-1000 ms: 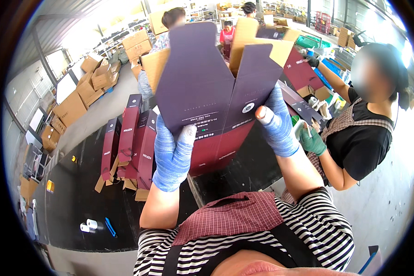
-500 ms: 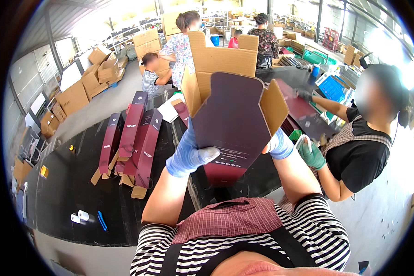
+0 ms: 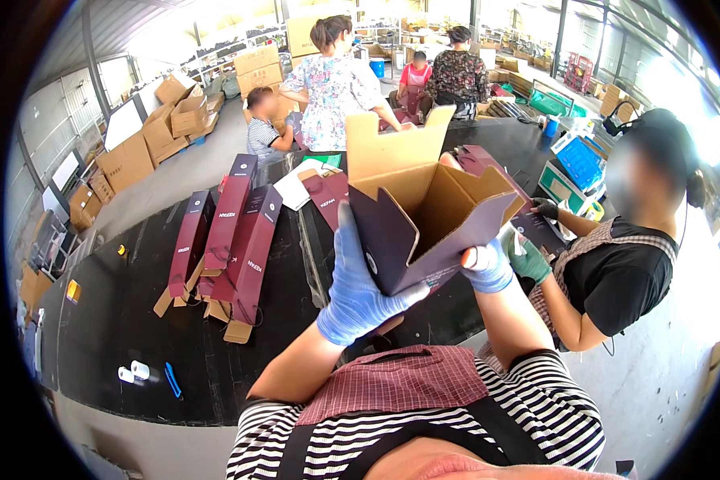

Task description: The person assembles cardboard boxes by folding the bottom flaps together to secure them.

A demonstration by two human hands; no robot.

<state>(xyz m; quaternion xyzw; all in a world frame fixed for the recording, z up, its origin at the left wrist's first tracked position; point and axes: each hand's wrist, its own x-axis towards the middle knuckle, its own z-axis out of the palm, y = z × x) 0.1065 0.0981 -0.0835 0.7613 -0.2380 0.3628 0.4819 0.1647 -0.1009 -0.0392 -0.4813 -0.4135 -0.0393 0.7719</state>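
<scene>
A cardboard box (image 3: 392, 252), dark purple outside and brown inside, is held up over the table with its open top tilted toward me. Its end flaps stand out around the opening, and the far one points upward. My left hand (image 3: 356, 292), in a blue glove, grips the near left side, with the thumb along the bottom and the fingers up the wall. On the box's right side, my right hand (image 3: 488, 266), gloved in blue with bare fingertips showing, holds the lower wall. The ends of its other fingers are hidden behind the box.
Several long maroon boxes with cord handles (image 3: 236, 232) lie on the black table (image 3: 136, 320) to the left. White rolls (image 3: 139, 370) and a blue cutter (image 3: 174, 380) sit near the front edge. A green-gloved co-worker (image 3: 628, 256) stands close at my right.
The box has tipped so its opening now faces me, where its dark outer side showed before. My left hand has shifted along its side. People in the background have moved a little.
</scene>
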